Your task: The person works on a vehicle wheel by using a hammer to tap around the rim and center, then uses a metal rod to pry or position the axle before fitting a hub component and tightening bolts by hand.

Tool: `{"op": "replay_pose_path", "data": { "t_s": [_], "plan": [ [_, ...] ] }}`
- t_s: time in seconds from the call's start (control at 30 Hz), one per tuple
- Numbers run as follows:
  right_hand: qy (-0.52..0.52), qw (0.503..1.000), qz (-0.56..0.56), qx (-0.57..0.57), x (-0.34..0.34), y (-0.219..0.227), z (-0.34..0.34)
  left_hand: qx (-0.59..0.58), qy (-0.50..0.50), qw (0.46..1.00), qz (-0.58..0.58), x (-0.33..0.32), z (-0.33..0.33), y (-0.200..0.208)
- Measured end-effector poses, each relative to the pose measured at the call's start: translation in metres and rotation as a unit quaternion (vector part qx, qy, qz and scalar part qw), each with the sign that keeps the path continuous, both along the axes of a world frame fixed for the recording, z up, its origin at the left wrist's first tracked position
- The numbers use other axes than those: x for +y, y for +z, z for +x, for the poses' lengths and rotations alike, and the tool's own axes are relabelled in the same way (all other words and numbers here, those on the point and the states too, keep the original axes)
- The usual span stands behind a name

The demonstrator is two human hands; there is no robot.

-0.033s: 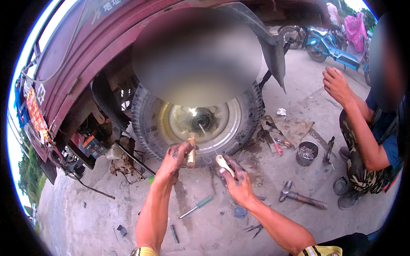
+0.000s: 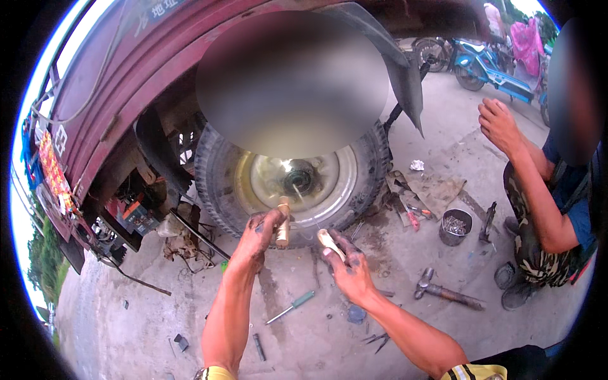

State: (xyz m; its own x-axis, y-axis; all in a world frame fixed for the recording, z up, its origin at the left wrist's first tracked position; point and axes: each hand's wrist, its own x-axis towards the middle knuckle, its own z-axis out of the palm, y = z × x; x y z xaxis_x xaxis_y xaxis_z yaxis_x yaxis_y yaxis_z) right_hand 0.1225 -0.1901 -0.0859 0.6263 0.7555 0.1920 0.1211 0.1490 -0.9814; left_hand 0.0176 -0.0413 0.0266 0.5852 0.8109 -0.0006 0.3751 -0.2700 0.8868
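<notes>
Wooden handle [image 2: 282,223] in left hand [image 2: 258,235]

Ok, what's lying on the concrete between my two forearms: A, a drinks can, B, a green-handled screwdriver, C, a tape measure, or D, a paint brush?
B: a screwdriver with a green handle lies on the ground between the left hand and right hand, below the tyre.

Left hand [image 2: 258,235] gripping, right hand [image 2: 347,266] fingers curled
</notes>
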Motion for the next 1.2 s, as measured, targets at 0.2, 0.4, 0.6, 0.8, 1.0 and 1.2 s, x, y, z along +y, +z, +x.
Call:
{"op": "replay_pose_path", "data": {
  "t_s": [0.2,0.4,0.6,0.8,1.0,1.2],
  "plan": [
    [0.053,0.996,-0.030,0.067,0.009,0.018,-0.005,-0.017,0.018,0.999,-0.034,0.006,-0.002,-0.006],
    [-0.008,0.998,0.057,0.004,0.024,0.008,-0.003,-0.036,0.025,0.997,-0.057,0.002,0.006,-0.006],
    [0.018,0.999,0.026,0.027,0.034,0.013,0.001,-0.017,0.022,0.998,-0.048,0.009,0.002,-0.010],
    [0.002,0.997,0.041,0.061,0.042,0.008,-0.005,-0.022,0.037,0.997,-0.069,0.008,0.007,-0.010],
    [0.069,0.927,0.073,0.361,0.052,0.034,0.003,-0.018,0.053,0.996,-0.070,0.013,0.003,-0.016],
    [0.040,0.920,0.112,0.372,0.051,0.046,-0.003,-0.019,0.044,0.997,-0.053,0.006,0.007,-0.009]
  ]
}}
